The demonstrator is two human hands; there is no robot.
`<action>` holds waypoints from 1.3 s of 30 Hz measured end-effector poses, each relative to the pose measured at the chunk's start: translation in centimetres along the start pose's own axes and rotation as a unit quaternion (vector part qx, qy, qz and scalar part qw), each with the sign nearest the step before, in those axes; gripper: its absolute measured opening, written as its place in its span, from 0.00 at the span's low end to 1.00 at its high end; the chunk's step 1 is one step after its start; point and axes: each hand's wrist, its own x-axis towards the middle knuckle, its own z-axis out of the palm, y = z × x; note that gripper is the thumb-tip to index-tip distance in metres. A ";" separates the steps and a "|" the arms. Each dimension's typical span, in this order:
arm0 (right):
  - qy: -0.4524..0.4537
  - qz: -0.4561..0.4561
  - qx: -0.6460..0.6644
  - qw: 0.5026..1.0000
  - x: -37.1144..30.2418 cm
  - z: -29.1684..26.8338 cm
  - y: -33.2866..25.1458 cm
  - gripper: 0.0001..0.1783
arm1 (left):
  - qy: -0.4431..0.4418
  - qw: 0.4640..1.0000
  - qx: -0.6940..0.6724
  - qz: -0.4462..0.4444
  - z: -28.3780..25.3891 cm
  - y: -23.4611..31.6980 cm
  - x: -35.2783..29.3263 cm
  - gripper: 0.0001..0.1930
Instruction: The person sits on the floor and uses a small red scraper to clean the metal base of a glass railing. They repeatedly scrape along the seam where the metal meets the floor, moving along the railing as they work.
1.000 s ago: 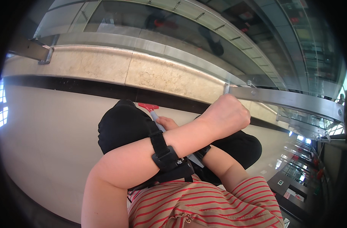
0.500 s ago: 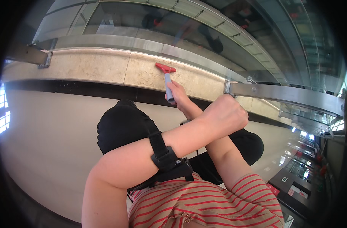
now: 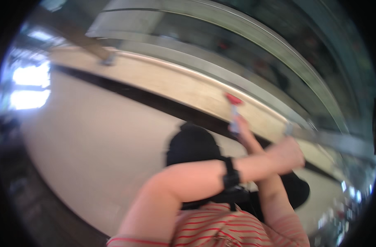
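My right hand (image 3: 244, 128) is closed round the grey handle of a scraper with a red head (image 3: 234, 99). The red head lies over the beige stone ledge (image 3: 171, 87); motion blur hides whether it touches. Crossing above my right forearm is my left arm, bent at the elbow with a black strap (image 3: 230, 176) round it. My left hand (image 3: 290, 154) is a loose fist with its back showing, near the metal post. Its curled fingers are turned from view, so anything inside is hidden.
Glass panels (image 3: 221, 49) rise along the ledge's far side. Metal posts stand at the left (image 3: 83, 39) and at the right (image 3: 319, 138). A dark strip (image 3: 126, 90) edges the ledge above the pale floor (image 3: 89, 140). My black-clad knees (image 3: 192, 146) are close by.
The whole view has swung, so the ledge slants more and my arms and the scraper sit further right and lower. My right hand still holds the scraper, and the picture is blurred.
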 end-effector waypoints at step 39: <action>0.029 0.044 -0.038 0.998 -6.6 -4.8 5.3 0.18 | -0.078 0.980 0.178 -0.034 -0.3 -1.1 -1.0 0.05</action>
